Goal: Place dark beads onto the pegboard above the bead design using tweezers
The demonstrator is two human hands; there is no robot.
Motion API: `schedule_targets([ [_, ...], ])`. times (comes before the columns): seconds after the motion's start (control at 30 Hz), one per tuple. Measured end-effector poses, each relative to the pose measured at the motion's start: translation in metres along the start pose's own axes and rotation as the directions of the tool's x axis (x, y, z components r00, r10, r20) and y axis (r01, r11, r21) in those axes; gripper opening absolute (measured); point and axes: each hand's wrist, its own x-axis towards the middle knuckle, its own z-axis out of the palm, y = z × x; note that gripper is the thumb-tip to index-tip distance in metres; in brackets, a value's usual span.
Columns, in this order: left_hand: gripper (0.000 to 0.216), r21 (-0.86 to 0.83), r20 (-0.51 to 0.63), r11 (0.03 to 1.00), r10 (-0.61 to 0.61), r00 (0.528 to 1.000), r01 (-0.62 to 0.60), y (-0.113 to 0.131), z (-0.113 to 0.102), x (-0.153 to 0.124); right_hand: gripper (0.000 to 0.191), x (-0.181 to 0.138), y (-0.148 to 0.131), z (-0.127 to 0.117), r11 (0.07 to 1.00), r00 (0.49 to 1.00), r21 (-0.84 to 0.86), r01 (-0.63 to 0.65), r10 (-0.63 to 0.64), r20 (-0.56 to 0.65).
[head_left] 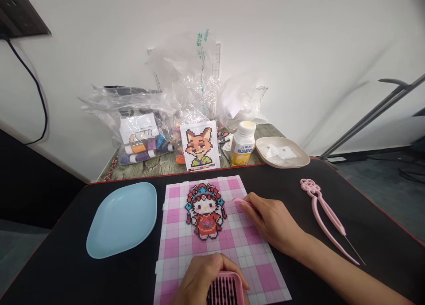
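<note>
A pink-and-white checked pegboard [239, 243] lies on the black mat and carries a bead figure [205, 210] of a cat in a red dress and headdress. My right hand [270, 223] rests on the board just right of the figure, fingers pinched on a small pink tool [239, 202]. At the bottom edge of the view, my left hand [202, 280] is wrapped round a pink comb-like box [226, 289].
A light blue tray [122, 218] sits left of the board. Pink tweezers [323, 212] lie to the right. Behind stand a fox bead picture [199, 146], a yellow-labelled bottle [243, 143], a beige dish [282, 152] and plastic bags of beads [146, 141].
</note>
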Motion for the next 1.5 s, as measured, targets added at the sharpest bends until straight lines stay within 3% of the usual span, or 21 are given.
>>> schedule_targets([
  [0.07,0.046,-0.037,0.011,0.999,-0.022,1.000,0.022,-0.003,0.001,0.001,0.035,0.001,0.000,-0.001,1.000,1.000,0.009,-0.018,0.018,0.020],
  [0.23,0.045,-0.324,0.152,0.915,-0.201,0.968,0.241,0.007,0.000,0.000,0.033,0.003,-0.001,-0.015,1.000,0.989,-0.014,-0.010,0.012,0.145],
  [0.33,0.042,-0.477,0.124,0.829,-0.266,0.956,0.292,0.017,0.001,0.000,0.054,-0.008,-0.007,-0.029,0.998,0.974,0.034,0.057,-0.063,0.218],
  [0.43,0.047,-0.599,0.119,0.719,-0.356,0.927,0.353,0.026,0.004,0.004,0.083,-0.032,-0.016,-0.037,0.984,0.961,0.055,0.168,-0.176,0.213],
  [0.5,0.047,-0.632,0.141,0.675,-0.383,0.913,0.380,0.032,0.006,0.007,0.092,-0.049,-0.020,-0.037,0.983,0.964,0.026,0.182,-0.183,0.193],
  [0.7,0.044,-0.653,0.144,0.652,-0.394,0.908,0.386,0.042,0.014,0.010,0.065,-0.065,-0.019,-0.034,0.988,0.961,0.024,0.154,-0.156,0.227],
  [0.93,0.043,-0.720,0.152,0.612,-0.319,0.935,0.326,0.040,0.017,0.017,0.060,-0.062,-0.016,-0.037,0.984,0.947,0.083,0.160,-0.176,0.270],
  [1.1,0.045,-0.748,0.131,0.596,-0.298,0.946,0.292,0.041,0.015,0.024,0.050,-0.053,-0.016,-0.049,0.976,0.952,0.134,0.169,-0.197,0.235],
  [1.2,0.047,-0.756,0.145,0.577,-0.311,0.939,0.309,0.040,0.014,0.026,0.017,-0.035,-0.024,-0.063,0.969,0.961,0.118,0.218,-0.234,0.149],
  [1.23,0.047,-0.757,0.150,0.576,-0.306,0.940,0.309,0.039,0.013,0.026,0.015,-0.029,-0.027,-0.066,0.962,0.962,0.108,0.250,-0.259,0.083],
  [1.37,0.046,-0.760,0.182,0.570,-0.275,0.944,0.312,0.036,0.013,0.030,0.021,-0.014,-0.035,-0.061,0.894,0.889,0.065,0.444,-0.430,-0.159],
  [1.5,0.049,-0.738,0.198,0.599,-0.247,0.948,0.310,0.035,0.013,0.031,0.014,-0.019,-0.032,-0.043,0.841,0.817,-0.024,0.541,-0.532,-0.221],
])
